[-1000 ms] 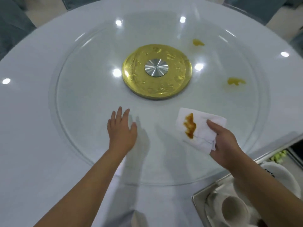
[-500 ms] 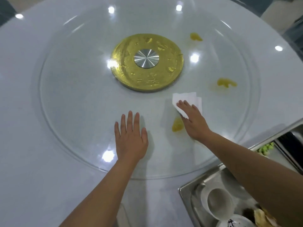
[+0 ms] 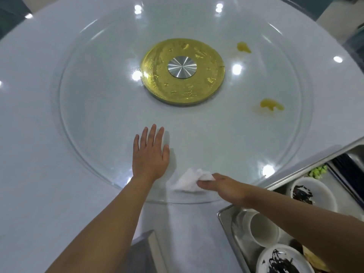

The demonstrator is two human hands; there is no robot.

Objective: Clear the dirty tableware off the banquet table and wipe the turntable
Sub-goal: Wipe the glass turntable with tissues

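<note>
Right hand pinching white tissue on glass turntable, left hand spread flat

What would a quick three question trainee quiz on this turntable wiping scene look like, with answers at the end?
1. True or false: the left hand lies flat on the glass turntable with straight fingers.
2. How many yellow stains show on the glass? A) none B) two C) five
3. Fill in: the right hand pinches a white ____ at the near edge of the glass.

Key
1. True.
2. B: the near yellow stain and the far yellow stain, both right of the gold centre disc.
3. Tissue: the crumpled tissue is held in its fingertips.
</note>
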